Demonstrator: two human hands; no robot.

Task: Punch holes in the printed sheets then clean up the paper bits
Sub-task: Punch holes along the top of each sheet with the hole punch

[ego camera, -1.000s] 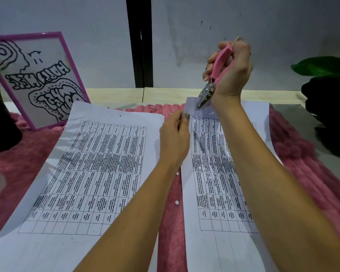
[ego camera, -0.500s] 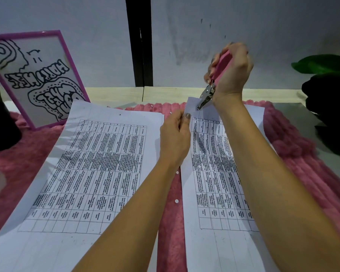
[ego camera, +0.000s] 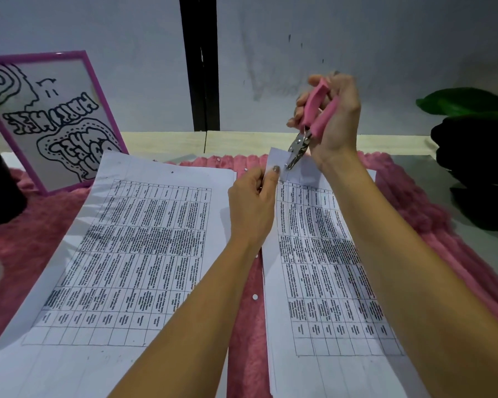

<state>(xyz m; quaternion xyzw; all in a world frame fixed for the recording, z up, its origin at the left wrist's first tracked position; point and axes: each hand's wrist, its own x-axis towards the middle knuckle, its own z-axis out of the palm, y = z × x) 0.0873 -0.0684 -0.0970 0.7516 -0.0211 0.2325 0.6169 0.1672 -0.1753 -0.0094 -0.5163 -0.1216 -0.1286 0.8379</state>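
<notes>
Shiny metal punch (ego camera: pixel 299 150), matt paper sheets (ego camera: pixel 322 254), fluffy pink cloth (ego camera: pixel 247 326).

The hole punch (ego camera: pixel 314 116) has pink handles and a silvery metal head. The left sheet (ego camera: pixel 127 254) and right sheet (ego camera: pixel 322 254) are white, gridded with black tables of dense print. The rug (ego camera: pixel 26 239) is pink and ribbed — speckled with white paper bits (ego camera: pixel 254 297). The frame (ego camera: pixel 55 119) is purple, around black doodle outlines on white.

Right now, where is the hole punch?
Head view, right of centre: the right hand grips the hole punch, its metal tip on the far left corner of the right-hand sheet, just beyond the left hand holding that corner.
</notes>
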